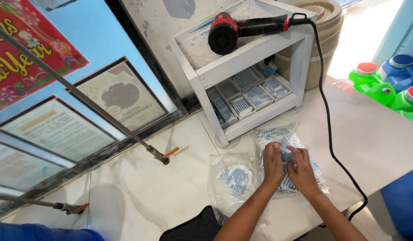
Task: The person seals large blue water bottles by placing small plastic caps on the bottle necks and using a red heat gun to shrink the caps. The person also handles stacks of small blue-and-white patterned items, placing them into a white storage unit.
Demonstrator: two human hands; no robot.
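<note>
Both of my hands rest on a clear plastic bag [278,138] full of small white-and-blue sachets, lying on the white counter [139,187]. My left hand [272,163] presses its near left part with fingers curled. My right hand [301,168] sits beside it, fingers pinching the plastic. A second, flatter clear bag [233,178] with a few sachets lies just left of my hands. Whether the fingers hold a sachet inside the bag is not visible.
A white two-level shelf [251,58] stands behind the bags, with baskets of sachets [249,96] below and a red-and-black heat gun [242,29] on top. Its black cord [326,120] runs down the counter's right side. Green and blue jugs [389,82] stand at right; a dark cloth [193,227] lies near the front edge.
</note>
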